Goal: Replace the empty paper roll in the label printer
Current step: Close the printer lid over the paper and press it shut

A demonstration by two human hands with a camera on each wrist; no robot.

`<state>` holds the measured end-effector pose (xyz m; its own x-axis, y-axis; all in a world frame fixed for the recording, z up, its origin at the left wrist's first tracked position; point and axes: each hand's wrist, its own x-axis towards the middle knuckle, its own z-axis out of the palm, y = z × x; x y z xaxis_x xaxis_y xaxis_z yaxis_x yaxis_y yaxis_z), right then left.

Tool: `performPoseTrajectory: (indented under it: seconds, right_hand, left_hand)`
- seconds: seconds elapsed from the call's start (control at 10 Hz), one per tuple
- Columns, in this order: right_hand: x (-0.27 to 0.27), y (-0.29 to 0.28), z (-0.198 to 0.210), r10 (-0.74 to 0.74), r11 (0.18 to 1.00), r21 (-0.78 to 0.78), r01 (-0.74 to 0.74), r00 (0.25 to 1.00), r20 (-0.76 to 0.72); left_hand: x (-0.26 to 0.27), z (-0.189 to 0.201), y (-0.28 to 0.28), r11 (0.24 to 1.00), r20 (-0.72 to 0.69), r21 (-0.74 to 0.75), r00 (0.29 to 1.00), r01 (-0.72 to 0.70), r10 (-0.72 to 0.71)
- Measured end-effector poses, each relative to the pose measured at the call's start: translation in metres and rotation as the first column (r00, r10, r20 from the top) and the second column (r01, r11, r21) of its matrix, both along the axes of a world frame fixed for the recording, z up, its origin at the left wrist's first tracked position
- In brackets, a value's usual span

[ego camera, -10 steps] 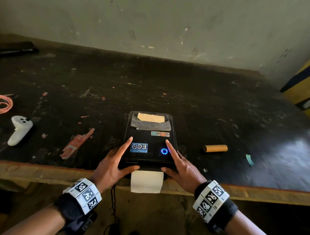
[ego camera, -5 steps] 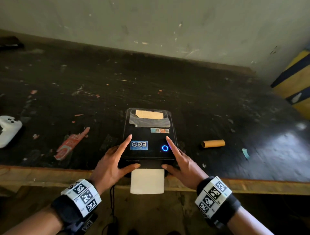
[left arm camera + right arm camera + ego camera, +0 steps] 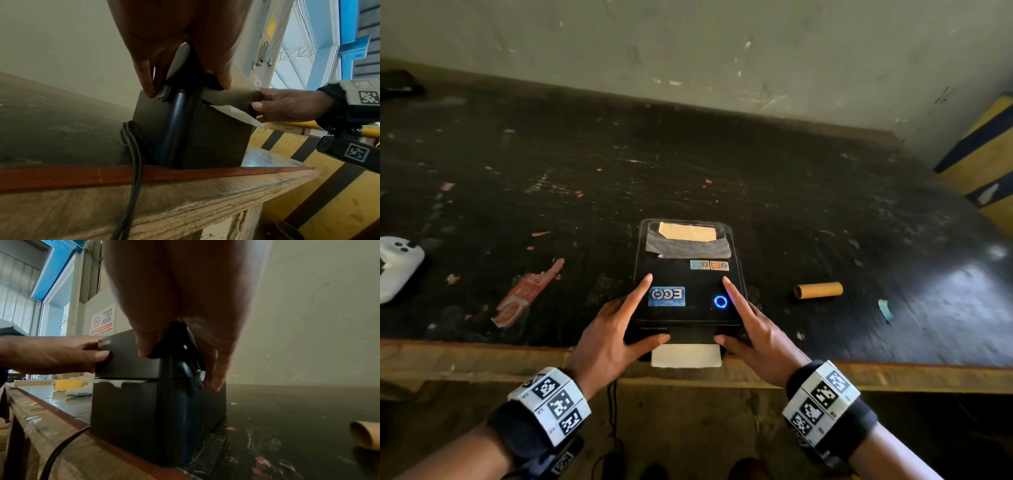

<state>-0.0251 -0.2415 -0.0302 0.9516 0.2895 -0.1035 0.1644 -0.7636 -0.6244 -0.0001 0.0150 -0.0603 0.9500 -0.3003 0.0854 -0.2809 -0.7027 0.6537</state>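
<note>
The black label printer (image 3: pixel 685 274) stands at the table's front edge with its lid down and a blue ring light on. A white paper strip (image 3: pixel 686 356) sticks out of its front slot. My left hand (image 3: pixel 633 308) lies over the left front corner: index finger on the lid, thumb on the front, and fingers (image 3: pixel 146 81) on a grey side button (image 3: pixel 164 91). My right hand (image 3: pixel 750 318) mirrors it, its fingers (image 3: pixel 213 374) against the right side latch. An empty brown cardboard core (image 3: pixel 818 290) lies on the table to the right.
A white controller (image 3: pixel 397 267) and a red label scrap (image 3: pixel 527 294) lie to the left. A black cable (image 3: pixel 133 162) hangs over the wooden table edge (image 3: pixel 482 359). A yellow and black barrier (image 3: pixel 983 164) stands at the right, and a wall runs along the back.
Both hands keep the same hold on the printer. The white strip below the front shows shorter than before. The head view has shifted slightly.
</note>
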Motion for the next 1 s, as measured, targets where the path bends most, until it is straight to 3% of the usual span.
performPoseTrajectory:
  seconds: [0.5,0.9,1.0]
  right_hand:
    - [-0.001,-0.002,-0.002,-0.01,0.999,0.051,0.009,1.0,0.012]
    - [-0.003,-0.001,0.0,-0.014,0.999,0.046,0.015,0.999,-0.037]
    - [0.001,-0.007,0.01,-0.007,1.0,0.006,0.008,0.997,-0.079]
  left_hand:
    - [-0.001,0.002,0.002,1.0,0.038,-0.022,0.999,0.003,-0.002]
    - [0.001,0.004,0.0,0.999,-0.024,-0.04,1.0,0.006,-0.007]
    - [-0.009,-0.002,0.008,0.995,0.129,-0.066,0.988,-0.079,0.087]
